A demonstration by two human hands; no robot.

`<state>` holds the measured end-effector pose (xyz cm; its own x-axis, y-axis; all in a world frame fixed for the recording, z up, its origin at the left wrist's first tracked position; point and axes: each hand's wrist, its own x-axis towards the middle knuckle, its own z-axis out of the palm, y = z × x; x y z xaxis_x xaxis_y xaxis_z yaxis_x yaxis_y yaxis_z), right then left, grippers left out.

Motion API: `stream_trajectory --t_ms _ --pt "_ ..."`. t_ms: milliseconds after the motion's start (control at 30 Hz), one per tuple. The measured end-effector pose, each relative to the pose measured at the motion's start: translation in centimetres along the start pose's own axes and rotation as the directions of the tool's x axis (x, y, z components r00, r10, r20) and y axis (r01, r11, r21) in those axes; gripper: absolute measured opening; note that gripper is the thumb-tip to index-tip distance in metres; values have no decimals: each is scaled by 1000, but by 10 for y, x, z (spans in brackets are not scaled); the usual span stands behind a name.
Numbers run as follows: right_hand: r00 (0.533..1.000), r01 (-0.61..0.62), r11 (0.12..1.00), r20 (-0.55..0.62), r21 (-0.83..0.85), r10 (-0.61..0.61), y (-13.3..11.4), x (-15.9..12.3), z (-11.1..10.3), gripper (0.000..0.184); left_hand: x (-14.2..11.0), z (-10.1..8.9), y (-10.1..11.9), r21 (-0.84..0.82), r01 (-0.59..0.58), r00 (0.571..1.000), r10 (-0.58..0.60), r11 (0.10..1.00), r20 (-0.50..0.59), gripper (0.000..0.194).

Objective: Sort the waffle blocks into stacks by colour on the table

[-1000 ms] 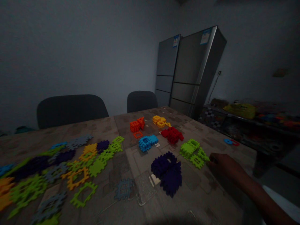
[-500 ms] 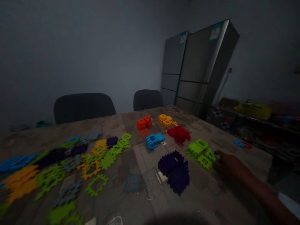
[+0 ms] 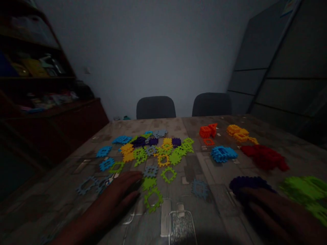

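Purple cluster [image 3: 248, 182] partly behind right fingers [image 3: 264, 198]

Ambient light: dim, cool grey, showing palest across mid wall [image 3: 155, 64]. Corners: darkening. Left cabinet [image 3: 76, 117]: sinking toward black. Right refrigerator [image 3: 251, 61]: dulling, leaning outward under wide-angle stretch. Tabletop [image 3: 217, 211]: bearing faint pale glints; soft dark shadow pooling at bottom edge. Left hand [image 3: 120, 192]: appearing underlit. Right hand [image 3: 278, 211], lime-green construction [image 3: 304, 187]: blurring. Flat pieces [image 3: 175, 158], centre: keeping clearer edges, stronger colour.
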<state>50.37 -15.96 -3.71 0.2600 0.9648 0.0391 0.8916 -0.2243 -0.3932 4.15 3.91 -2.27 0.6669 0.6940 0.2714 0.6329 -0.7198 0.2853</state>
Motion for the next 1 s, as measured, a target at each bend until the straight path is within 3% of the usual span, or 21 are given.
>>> stream_trajectory --t_ms 67,167,233,333,400,500,667,833,1000 --pt "966 246 969 83 -1 -245 -55 15 23 39 7 7 2 -19 -20 1000 21 1000 23 38" --pt "861 472 881 229 -23 -455 -121 31 39 50 14 11 5 -58 -34 997 38 998 69 34" --pt "801 561 828 262 -10 -539 -150 39 42 61 16 10 6 -85 -38 992 47 996 113 29" --pt "781 598 802 216 11 -585 -176 50 45 71 15 9 5 -103 -6 989 21 995 149 26" --pt "789 597 802 174 9 -589 -186 57 51 71 14 9 4 -110 2 990 14 994 143 26" --pt "787 605 796 155 -9 -597 -194 66 63 65 13 11 2 -127 -24 992 39 992 118 7" --pt "781 614 789 129 16 -611 -194 67 70 40 15 8 5 -163 -51 995 64 985 78 15" --pt "767 616 782 156 92 -623 -192 63 59 26 20 -1 12 -310 124 991 -104 942 80 27" --pt "820 560 819 55 122 -569 -190 65 59 51 23 -5 10 -379 292 955 -292 878 60 35"
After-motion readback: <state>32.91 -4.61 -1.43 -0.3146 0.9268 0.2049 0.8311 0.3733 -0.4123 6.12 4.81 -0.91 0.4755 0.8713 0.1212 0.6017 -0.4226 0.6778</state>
